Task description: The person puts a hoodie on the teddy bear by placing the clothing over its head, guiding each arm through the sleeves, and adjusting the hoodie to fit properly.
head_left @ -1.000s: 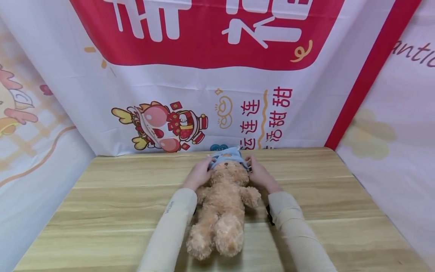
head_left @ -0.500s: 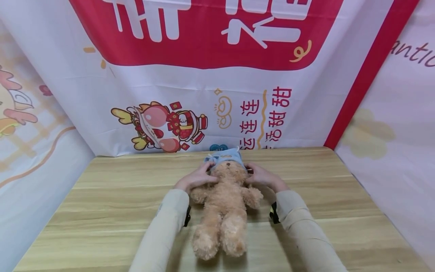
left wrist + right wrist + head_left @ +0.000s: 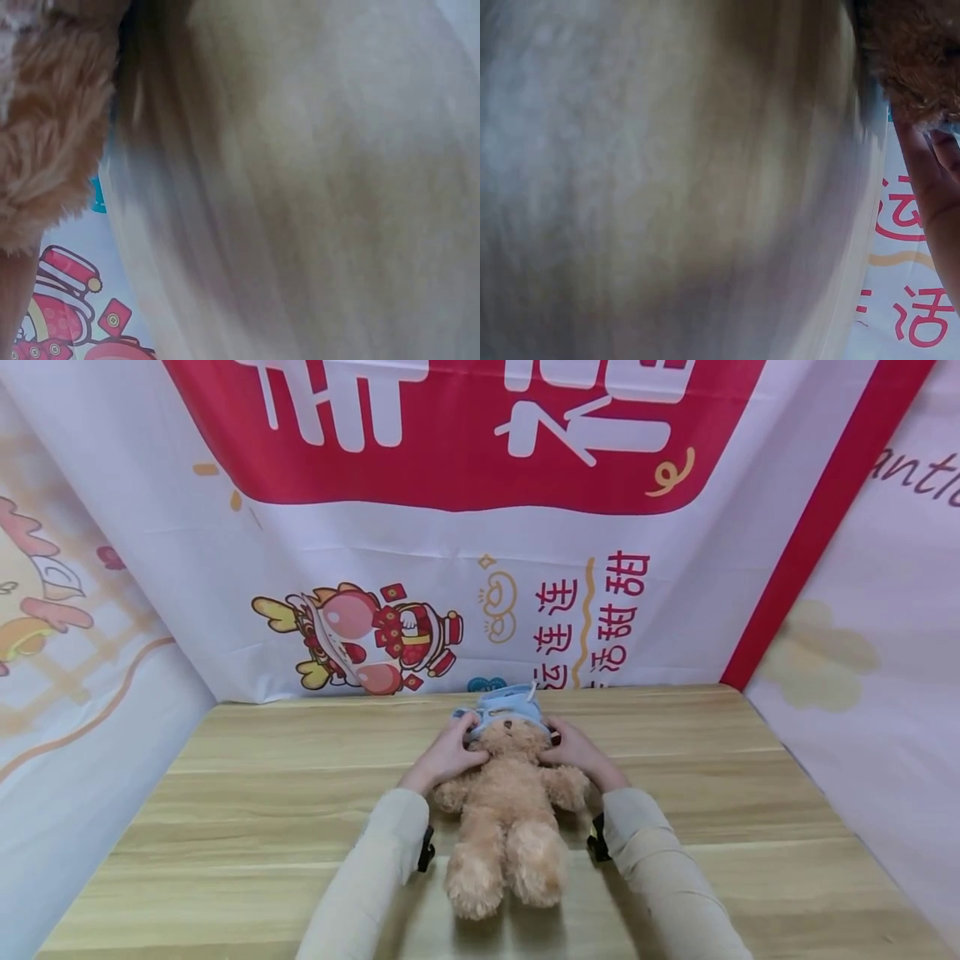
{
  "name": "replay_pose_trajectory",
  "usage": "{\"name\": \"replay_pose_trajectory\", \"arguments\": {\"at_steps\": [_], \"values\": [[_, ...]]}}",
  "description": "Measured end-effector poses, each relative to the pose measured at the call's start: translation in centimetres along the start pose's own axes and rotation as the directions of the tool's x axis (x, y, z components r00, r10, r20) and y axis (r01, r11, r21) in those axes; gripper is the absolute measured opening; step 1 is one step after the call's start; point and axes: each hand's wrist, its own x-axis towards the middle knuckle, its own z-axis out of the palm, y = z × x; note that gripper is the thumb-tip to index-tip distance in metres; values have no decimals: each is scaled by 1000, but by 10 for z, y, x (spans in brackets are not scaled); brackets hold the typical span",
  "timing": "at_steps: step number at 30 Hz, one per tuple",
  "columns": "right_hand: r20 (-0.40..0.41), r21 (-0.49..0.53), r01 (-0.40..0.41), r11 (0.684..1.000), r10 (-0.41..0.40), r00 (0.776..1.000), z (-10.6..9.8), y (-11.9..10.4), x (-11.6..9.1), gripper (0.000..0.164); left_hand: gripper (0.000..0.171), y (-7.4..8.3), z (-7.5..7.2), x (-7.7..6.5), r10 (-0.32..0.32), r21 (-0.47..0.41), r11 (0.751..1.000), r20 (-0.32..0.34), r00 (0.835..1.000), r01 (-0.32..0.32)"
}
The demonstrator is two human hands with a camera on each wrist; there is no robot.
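Observation:
A light-brown plush teddy bear is face up in the head view, feet towards me. Its head wears a blue hat, pulled low so that only the muzzle shows below it. My left hand grips the bear's head from the left, thumb on the cheek and fingers up by the hat. On the other side my right hand holds the head in the same way. Curly fur fills the left edge of the left wrist view. Right-hand fingers touch fur in the right wrist view.
The bear is over a wooden table. A white and red printed cloth hangs right behind the table's far edge, close to the hat. More printed cloths hang at both sides.
Both hands have shifted from the hat's edge down onto the head's sides, thumbs now on the cheeks. The bear's body and legs have swung to the right, and the hat has changed shape.

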Motion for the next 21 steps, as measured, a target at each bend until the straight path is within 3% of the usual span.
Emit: {"name": "replay_pose_trajectory", "arguments": {"at_steps": [2,4,9,13,16,18,19,21], "values": [[-26,-6,12,1000,-12,1000,0,-1,0,22,27,-1,2,0,33,28,999,-36,999,-32],[-53,-11,6,1000,-6,999,0,-2,0,22,25,-1,4,-1,60,57,997,-66,996,-57],[-95,-15,-43,999,41,995,0,-5,1,19,23,0,6,0,65,124,991,-104,992,-52],[-15,-22,-97,995,97,995,-4,-11,-1,42,36,3,4,-1,52,217,976,-119,992,-25],[50,-33,-130,991,132,990,-8,-17,-4,56,42,7,0,-2,117,369,927,-139,983,-58],[47,-61,-122,991,125,991,-10,-20,-4,59,41,9,-2,-3,160,426,901,-140,977,-86],[34,-90,-108,990,112,993,-11,-22,-4,58,39,10,-3,-3,171,427,899,-136,976,-98],[10,-166,-70,984,73,997,-11,-23,-3,56,38,12,-4,-3,154,384,918,-122,980,-97]]}}
